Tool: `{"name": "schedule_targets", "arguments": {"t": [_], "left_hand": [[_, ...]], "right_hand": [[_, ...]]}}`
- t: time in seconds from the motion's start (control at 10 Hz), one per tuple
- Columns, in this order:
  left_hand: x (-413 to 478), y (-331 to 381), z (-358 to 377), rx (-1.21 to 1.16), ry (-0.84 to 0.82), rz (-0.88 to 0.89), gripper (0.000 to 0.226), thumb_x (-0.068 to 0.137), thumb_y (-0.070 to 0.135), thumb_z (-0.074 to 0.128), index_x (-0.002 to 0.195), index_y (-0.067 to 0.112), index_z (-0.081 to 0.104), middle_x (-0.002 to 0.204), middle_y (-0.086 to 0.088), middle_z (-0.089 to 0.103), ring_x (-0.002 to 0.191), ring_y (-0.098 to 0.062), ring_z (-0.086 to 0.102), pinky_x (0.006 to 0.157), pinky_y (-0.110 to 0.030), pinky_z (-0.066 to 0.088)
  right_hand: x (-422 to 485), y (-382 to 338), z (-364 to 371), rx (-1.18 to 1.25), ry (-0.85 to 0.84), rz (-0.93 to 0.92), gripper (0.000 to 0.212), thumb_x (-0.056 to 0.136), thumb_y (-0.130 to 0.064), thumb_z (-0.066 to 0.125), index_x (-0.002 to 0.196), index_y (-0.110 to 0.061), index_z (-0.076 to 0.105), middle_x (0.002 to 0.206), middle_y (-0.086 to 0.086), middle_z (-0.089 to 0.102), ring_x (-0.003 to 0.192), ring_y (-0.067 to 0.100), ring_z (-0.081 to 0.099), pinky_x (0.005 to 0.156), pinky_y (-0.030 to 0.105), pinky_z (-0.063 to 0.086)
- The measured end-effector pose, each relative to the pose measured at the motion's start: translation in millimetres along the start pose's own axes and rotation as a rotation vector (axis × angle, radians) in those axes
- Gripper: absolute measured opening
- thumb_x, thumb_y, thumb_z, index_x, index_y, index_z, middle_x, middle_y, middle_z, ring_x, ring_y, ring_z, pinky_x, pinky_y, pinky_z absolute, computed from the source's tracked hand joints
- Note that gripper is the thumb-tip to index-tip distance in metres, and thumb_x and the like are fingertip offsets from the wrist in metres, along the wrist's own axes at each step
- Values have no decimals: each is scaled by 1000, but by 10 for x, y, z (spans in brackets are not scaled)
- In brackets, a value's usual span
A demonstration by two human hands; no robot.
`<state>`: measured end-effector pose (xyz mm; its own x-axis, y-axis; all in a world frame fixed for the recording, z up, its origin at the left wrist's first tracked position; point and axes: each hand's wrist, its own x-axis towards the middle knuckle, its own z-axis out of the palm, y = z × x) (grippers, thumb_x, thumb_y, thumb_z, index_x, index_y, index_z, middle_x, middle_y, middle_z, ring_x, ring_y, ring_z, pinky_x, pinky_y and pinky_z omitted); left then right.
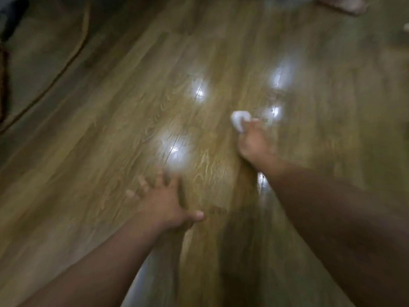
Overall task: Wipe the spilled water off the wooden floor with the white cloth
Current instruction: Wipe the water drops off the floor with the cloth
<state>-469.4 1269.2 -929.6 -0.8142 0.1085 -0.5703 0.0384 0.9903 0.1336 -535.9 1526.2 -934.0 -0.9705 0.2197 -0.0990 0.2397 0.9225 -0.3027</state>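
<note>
The white cloth (240, 121) is being clenched in the right hand (254, 144), down at the wooden floor (110, 129). A bright patch (275, 111) just right of the cloth is possibly water. Left of the cloth, the left hand (163, 204) is being pressed flat, fingers spread.

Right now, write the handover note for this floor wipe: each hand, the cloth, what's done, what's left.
Left hand: open, fingers spread on the wooden floor.
Right hand: grips the bunched white cloth, stretched ahead, low over the floor.
Done: cloth in hand; wiped area cannot be told, picture blurred.
Left: shiny patches around the cloth, water or lamp glare; wipe them.
</note>
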Motion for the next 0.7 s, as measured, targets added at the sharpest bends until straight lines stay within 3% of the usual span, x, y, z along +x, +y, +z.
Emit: {"name": "schedule_targets", "arguments": {"t": [0.1,0.2,0.3,0.4,0.5,0.6,0.7], "left_hand": [[281,581,247,86,135,156,103,81,85,27,158,23,-2,165,-8,-14,146,-48,-16,115,-67,-4],[330,416,654,83,397,224,93,87,77,22,157,17,20,165,-10,7,148,-47,-9,118,-63,1],[355,403,714,113,413,270,87,88,74,30,154,16,32,163,-11,18,149,-46,0,118,-62,5],[359,384,730,89,427,285,87,87,72,37,152,13,37,162,-14,22,149,-48,2,116,-65,10],[388,363,731,80,421,290,89,83,71,42,149,12,41,161,-15,25,148,-50,8,114,-67,14],[400,387,677,71,384,290,91,77,71,47,145,10,48,157,-18,32,144,-54,18,110,-68,18],[400,395,658,66,392,301,91,75,71,51,142,10,51,156,-20,35,142,-56,20,108,-70,21]], "right_hand": [[96,-631,542,63,-332,-574,47,92,-16,49,139,-14,52,155,18,33,143,35,33,116,43,30],[258,-118,581,102,-173,-688,46,88,-8,52,132,-13,60,147,19,46,137,38,42,115,49,33],[371,956,149,41,70,-297,54,94,-15,42,143,-36,44,151,13,42,138,33,41,116,40,30],[396,1980,-240,-215,112,372,47,91,-25,36,134,-17,52,138,27,49,123,43,51,104,47,40],[711,2905,-123,-392,138,860,31,94,-13,43,109,-20,69,114,6,67,105,23,65,95,44,47],[1526,2588,-3,-28,99,832,36,99,-30,36,116,-18,65,123,15,58,106,35,63,88,48,50],[1852,1115,86,-178,36,491,58,88,-37,27,127,-1,51,126,35,50,119,50,47,98,55,39]]}}
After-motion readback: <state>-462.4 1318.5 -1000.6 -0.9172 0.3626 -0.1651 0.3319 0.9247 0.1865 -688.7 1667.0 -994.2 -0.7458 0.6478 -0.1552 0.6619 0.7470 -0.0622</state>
